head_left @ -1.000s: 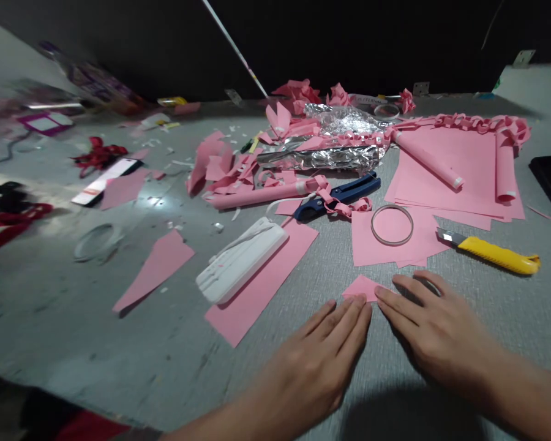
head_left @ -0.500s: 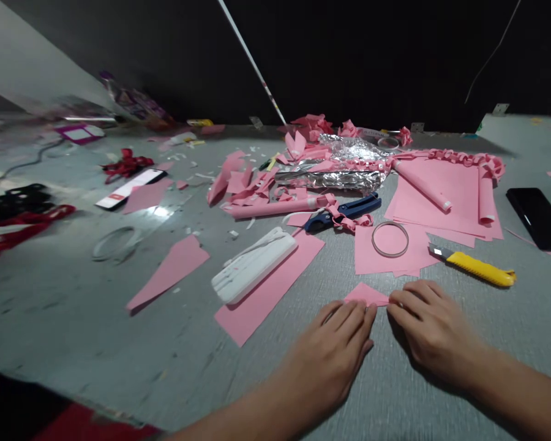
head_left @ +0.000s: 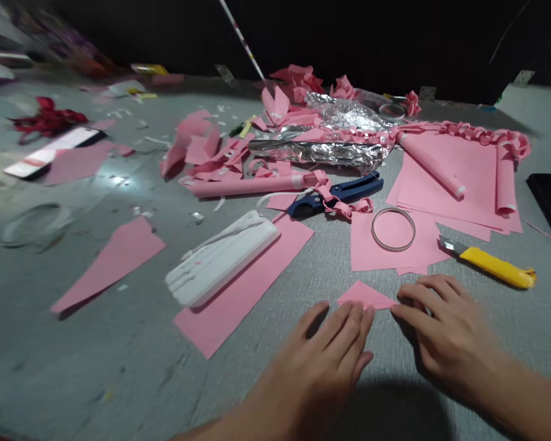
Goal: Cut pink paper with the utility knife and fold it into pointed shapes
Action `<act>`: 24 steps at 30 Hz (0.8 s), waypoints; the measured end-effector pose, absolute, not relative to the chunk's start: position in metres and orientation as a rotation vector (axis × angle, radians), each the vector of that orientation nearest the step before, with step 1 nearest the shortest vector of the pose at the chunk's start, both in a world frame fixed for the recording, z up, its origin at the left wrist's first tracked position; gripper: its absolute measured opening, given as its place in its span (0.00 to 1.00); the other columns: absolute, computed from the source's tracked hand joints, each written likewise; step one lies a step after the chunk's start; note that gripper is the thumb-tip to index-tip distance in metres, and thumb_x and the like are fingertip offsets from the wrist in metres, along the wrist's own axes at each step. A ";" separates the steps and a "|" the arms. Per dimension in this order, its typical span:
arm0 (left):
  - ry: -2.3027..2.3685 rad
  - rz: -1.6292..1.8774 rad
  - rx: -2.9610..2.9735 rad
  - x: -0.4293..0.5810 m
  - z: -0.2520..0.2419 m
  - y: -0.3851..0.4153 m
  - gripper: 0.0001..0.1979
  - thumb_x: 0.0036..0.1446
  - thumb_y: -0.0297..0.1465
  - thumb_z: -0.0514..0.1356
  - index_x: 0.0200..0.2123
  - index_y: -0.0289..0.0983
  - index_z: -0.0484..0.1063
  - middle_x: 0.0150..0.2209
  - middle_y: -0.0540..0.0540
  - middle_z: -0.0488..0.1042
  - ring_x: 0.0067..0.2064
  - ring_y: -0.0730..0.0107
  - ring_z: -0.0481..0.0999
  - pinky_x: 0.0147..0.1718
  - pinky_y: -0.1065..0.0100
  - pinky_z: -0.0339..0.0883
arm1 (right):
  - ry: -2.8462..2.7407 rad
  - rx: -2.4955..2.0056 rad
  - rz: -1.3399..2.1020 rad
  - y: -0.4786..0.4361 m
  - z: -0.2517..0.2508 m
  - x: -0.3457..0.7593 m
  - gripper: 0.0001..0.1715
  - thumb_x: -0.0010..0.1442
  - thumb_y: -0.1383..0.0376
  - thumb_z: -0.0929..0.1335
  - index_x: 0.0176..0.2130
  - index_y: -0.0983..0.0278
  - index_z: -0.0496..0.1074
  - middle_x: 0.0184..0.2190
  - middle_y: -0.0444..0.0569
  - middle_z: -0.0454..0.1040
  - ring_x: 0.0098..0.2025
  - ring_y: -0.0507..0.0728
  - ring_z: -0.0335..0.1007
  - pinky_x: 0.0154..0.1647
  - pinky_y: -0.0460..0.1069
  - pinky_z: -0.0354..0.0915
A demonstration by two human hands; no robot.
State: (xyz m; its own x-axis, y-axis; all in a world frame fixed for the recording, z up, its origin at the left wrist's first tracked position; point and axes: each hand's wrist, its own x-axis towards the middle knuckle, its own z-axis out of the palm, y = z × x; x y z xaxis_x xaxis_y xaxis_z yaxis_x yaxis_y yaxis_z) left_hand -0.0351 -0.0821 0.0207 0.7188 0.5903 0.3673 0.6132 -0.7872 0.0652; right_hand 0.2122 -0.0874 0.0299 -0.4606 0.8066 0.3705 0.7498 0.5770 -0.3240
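Observation:
A small pink paper [head_left: 363, 294], folded into a triangle, lies flat on the grey table at the near centre. My left hand [head_left: 333, 343] rests fingertips on its lower edge, fingers stretched out and the index apart from the others. At the paper's right corner, my right hand [head_left: 441, 321] has curled fingers, with the fingertips closed on that corner. Its thumb is mostly hidden. Just beyond is a flat pink sheet [head_left: 362, 245] with a tape roll [head_left: 393, 229] on it. To the right lies a yellow box cutter [head_left: 498, 267], blade out.
Left of my hands, a white power bank [head_left: 223, 257] sits on a pink strip [head_left: 220, 318]. Blue-handled pliers [head_left: 349, 191], crumpled foil [head_left: 344, 156], stacked pink sheets [head_left: 450, 177] and paper rolls lie farther back. A dark phone [head_left: 550, 205] is at the right edge.
The view has shifted, moving the left-hand items farther left. My left index finger has spread from its neighbours. Both hands remain at the folded paper, more of which shows.

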 end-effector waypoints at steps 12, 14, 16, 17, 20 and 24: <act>-0.916 -0.605 -2.882 -0.038 0.016 -0.079 0.19 0.83 0.30 0.49 0.61 0.28 0.77 0.55 0.41 0.85 0.56 0.55 0.81 0.57 0.49 0.64 | -2.299 -1.220 0.167 -0.084 0.028 0.221 0.24 0.60 0.82 0.65 0.47 0.61 0.80 0.46 0.50 0.83 0.46 0.61 0.72 0.48 0.58 0.68; -0.906 -0.591 -2.888 -0.037 0.016 -0.079 0.20 0.83 0.30 0.49 0.62 0.28 0.76 0.56 0.39 0.85 0.56 0.53 0.81 0.57 0.49 0.64 | -2.252 -1.215 0.200 -0.082 0.025 0.222 0.22 0.62 0.82 0.65 0.44 0.61 0.81 0.44 0.50 0.84 0.45 0.61 0.73 0.47 0.57 0.69; -0.894 -0.585 -2.886 -0.037 0.016 -0.079 0.20 0.82 0.30 0.49 0.62 0.27 0.75 0.56 0.38 0.84 0.56 0.52 0.81 0.57 0.48 0.64 | -2.197 -1.211 0.226 -0.081 0.021 0.225 0.21 0.63 0.81 0.65 0.43 0.61 0.81 0.43 0.50 0.84 0.43 0.60 0.75 0.45 0.56 0.70; -0.888 -0.581 -2.881 -0.036 0.016 -0.079 0.19 0.82 0.30 0.49 0.62 0.27 0.75 0.56 0.38 0.84 0.56 0.52 0.81 0.57 0.48 0.64 | -2.171 -1.210 0.229 -0.080 0.020 0.226 0.21 0.64 0.82 0.64 0.42 0.61 0.81 0.43 0.50 0.84 0.43 0.59 0.76 0.45 0.55 0.70; -0.870 -0.569 -2.862 -0.034 0.017 -0.079 0.19 0.81 0.30 0.51 0.62 0.26 0.75 0.56 0.37 0.83 0.57 0.50 0.80 0.58 0.48 0.64 | -2.114 -1.194 0.217 -0.078 0.017 0.229 0.22 0.65 0.82 0.63 0.40 0.62 0.81 0.43 0.50 0.84 0.44 0.58 0.77 0.46 0.54 0.72; -0.866 -0.549 -2.840 -0.033 0.017 -0.079 0.18 0.80 0.29 0.52 0.63 0.26 0.74 0.58 0.36 0.82 0.58 0.50 0.80 0.59 0.48 0.63 | -2.161 -1.119 0.234 -0.079 0.017 0.225 0.22 0.64 0.82 0.64 0.42 0.62 0.82 0.46 0.51 0.84 0.45 0.58 0.76 0.47 0.54 0.72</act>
